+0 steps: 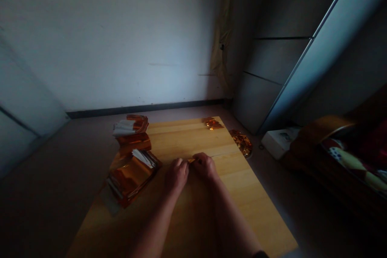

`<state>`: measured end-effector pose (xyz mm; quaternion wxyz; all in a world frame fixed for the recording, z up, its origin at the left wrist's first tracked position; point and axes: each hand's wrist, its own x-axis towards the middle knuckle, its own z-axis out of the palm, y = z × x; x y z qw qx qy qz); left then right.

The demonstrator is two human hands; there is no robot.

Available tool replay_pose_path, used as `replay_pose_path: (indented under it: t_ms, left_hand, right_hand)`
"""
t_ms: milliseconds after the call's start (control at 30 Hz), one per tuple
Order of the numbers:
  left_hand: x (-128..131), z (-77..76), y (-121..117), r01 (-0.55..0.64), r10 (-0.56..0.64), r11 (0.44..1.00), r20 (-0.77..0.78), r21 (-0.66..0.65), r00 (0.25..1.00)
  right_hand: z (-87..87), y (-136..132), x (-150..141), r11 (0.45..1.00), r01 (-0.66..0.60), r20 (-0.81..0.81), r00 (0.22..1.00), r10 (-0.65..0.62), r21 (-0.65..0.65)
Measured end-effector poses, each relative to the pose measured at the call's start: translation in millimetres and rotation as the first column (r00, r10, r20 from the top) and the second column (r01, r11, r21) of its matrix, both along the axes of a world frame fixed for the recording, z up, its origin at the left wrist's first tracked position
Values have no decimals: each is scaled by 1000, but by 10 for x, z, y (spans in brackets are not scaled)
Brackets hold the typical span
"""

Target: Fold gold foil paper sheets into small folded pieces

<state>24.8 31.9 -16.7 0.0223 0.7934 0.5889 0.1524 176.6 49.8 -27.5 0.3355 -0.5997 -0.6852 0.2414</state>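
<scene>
- While both hands meet over the wooden table, a small gold foil piece sits between them, near the middle of the tabletop.
- The left hand has its fingers curled in on one end of the foil; the right hand pinches the other. The fingers hide most of it, so its exact shape cannot be told.
- The foil looks thin: an uneven pull between the two grips could tear it, and a hard squeeze could crease it in the wrong place.
- Dim light could make a crooked edge easy to miss.
- Just left of the left hand lies an orange foil stack with white paper slips; a wide swing of the left forearm could knock it askew.
- Farther left, a curled foil bundle reaches the table's far edge, where a nudge could tip it off.
- At the far right corner sit shiny foil pieces, light enough to scatter.
- Beyond the right edge are a foil heap and a white box, both apart from the hands.
</scene>
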Motion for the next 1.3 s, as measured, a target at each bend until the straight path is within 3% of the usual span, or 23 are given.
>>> replay_pose_path:
  t_ms: [167,367,500,667,800,1133,1300]
  left_hand:
    - [17,-28,40,2,-1,999,-17,53,1000]
    - [-3,-105,63,-12,9,988,20,155,1000]
    - [-30,-156,89,-36,10,963,98,265,995]
    - [-55,-196,114,-24,-66,927,225,374,972]
    - [-77,-213,123,-59,-52,933,293,356,955]
    - [-180,-278,172,-122,27,979,486,166,873]
    - [-163,-282,172,-156,62,977,501,149,863]
  right_hand:
    - [-39,9,-37,998,30,32,999,-32,53]
    - [57,-30,-143,994,36,112,993,-47,103]
    - [72,-48,-198,993,16,180,983,-38,120]
    - [25,-51,-230,984,17,119,992,-39,180]
    - [-13,-38,-217,977,52,62,996,-67,209]
    - [-19,-32,-177,971,78,-31,997,-73,225]
    - [-53,-17,-199,969,73,-21,997,-70,236]
